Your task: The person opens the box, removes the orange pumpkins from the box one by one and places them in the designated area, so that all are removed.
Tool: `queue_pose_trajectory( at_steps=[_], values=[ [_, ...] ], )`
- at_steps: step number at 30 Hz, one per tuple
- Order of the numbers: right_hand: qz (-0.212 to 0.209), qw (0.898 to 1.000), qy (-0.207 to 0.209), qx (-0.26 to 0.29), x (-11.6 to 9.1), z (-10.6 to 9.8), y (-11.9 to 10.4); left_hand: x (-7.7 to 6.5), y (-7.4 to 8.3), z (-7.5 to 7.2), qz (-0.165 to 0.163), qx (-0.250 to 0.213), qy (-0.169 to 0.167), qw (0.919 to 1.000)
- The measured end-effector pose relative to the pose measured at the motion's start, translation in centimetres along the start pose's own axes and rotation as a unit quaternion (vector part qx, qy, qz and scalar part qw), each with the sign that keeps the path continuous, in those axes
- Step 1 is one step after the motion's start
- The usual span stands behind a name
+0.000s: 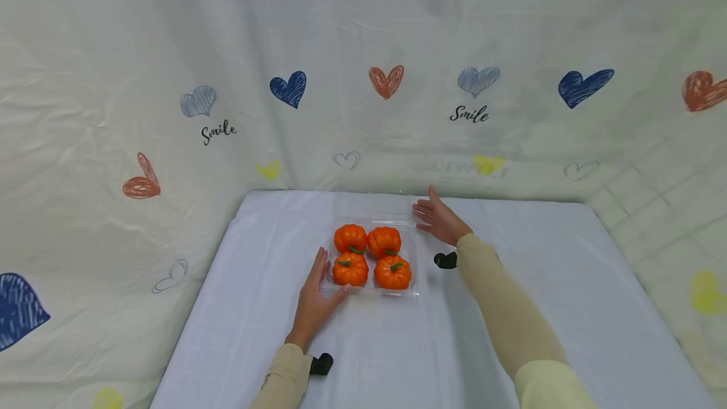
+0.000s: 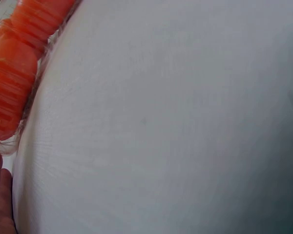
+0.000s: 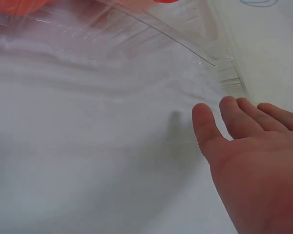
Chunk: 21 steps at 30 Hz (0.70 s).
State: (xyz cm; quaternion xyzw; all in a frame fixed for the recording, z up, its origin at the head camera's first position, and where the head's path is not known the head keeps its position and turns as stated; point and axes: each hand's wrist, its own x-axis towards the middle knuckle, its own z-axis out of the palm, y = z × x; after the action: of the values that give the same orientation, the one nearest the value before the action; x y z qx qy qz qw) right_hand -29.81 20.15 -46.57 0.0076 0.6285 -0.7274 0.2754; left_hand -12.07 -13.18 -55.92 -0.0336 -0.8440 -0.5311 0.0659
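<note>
Several small orange toy pumpkins (image 1: 350, 269) with green stems sit in a clear plastic clamshell box (image 1: 413, 264), whose transparent lid (image 1: 372, 206) is folded back toward the wall. My left hand (image 1: 318, 308) is at the box's front left corner, fingers extended along its left side and thumb at the front rim. In the left wrist view, fingertips (image 2: 1, 183) show close to the box's edge. Beside the lid on the right, my right hand (image 1: 444, 218) has its fingers spread and holds nothing. The right wrist view puts its fingertips (image 3: 203, 114) near the clear plastic edge.
A white cloth covers the table (image 1: 511, 308). Behind it hangs a pale curtain (image 1: 426, 131) printed with hearts and "Smile". Each wrist carries a small black device (image 1: 322, 365).
</note>
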Motion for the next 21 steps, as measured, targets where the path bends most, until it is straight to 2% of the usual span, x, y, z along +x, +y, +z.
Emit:
queue_pose_trajectory(
  at_steps=[5,9,14,21],
  values=[
    [-0.031,0.997,0.010,-0.066,-0.6,0.4,-1.7,-0.1,-0.2,-0.2,0.009,-0.003,0.010,0.9999],
    [-0.067,0.989,0.011,-0.128,-1.2,1.3,-2.6,-0.2,-0.2,-0.3,0.004,-0.005,0.010,0.9999],
    [-0.121,0.968,0.001,-0.219,-2.0,3.1,-2.8,-0.3,0.0,-0.3,-0.001,-0.006,0.008,0.9999],
    [-0.130,0.933,-0.019,-0.334,-2.9,6.1,-1.6,-0.3,0.3,0.0,-0.013,-0.010,0.001,0.9999]
  ],
)
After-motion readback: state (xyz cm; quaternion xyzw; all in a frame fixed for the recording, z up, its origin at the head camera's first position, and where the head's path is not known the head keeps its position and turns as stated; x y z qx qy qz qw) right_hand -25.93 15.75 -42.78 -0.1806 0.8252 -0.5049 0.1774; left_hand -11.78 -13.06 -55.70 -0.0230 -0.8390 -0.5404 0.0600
